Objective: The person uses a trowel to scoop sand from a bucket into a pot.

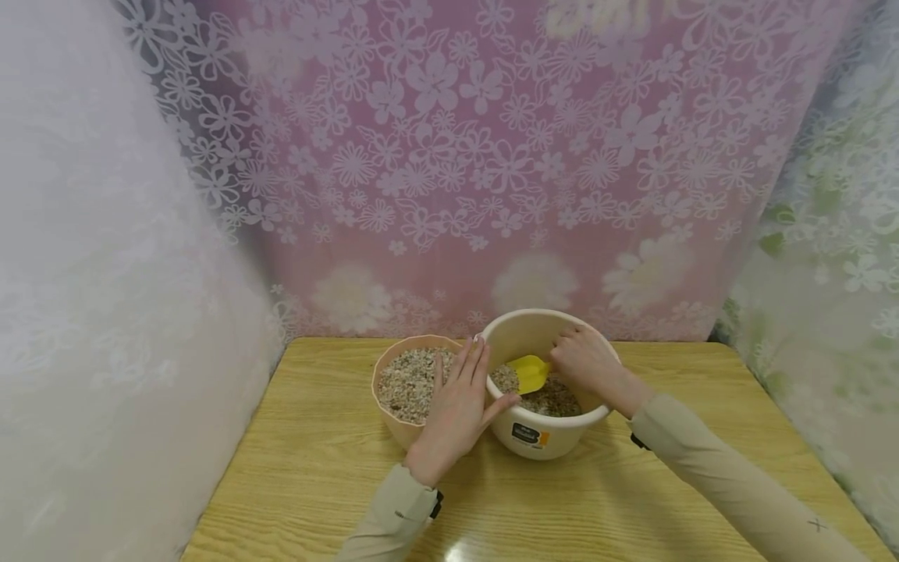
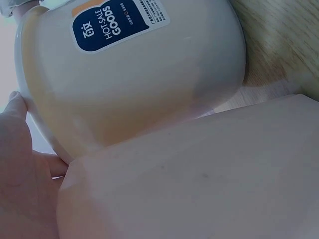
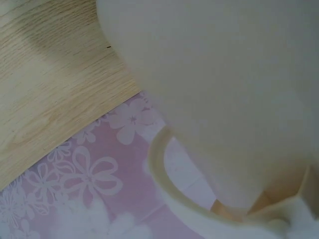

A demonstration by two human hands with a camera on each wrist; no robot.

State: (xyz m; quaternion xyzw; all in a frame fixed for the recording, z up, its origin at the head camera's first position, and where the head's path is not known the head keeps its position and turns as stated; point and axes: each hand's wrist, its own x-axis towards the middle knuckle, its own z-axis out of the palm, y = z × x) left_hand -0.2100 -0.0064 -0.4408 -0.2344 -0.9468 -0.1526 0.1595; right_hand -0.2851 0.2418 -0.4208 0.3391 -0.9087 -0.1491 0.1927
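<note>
Two hands at work over a wooden table [image 1: 316,445], whose near edge is cut off from view. Toward the far edge, about midway between the far corners, stands a cream bucket [image 1: 562,439]; a peach bowl [image 1: 400,428] sits just beside it, on the side of the far left corner. The left hand [image 1: 456,410] covers the place where the rims meet, so I cannot tell whether they touch. Its fingers are straight, most lying close together, with the thumb spread apart onto the bucket's rim. The right hand [image 1: 586,363] reaches inside the bucket, fingers curled round the handle end of a yellow scoop [image 1: 531,376]; the fist hides the grip itself, and the exact finger placement cannot be made out. The scoop's blade lies at the coarse grains [image 1: 551,402] in the bucket, paler ones beside it. Similar grains in the bowl [image 1: 407,382] are partly hidden by the left hand. The bucket's label [image 2: 117,25] is cropped in the left wrist view; the right wrist view shows a curved bail [image 3: 156,162], its far end cut off.
</note>
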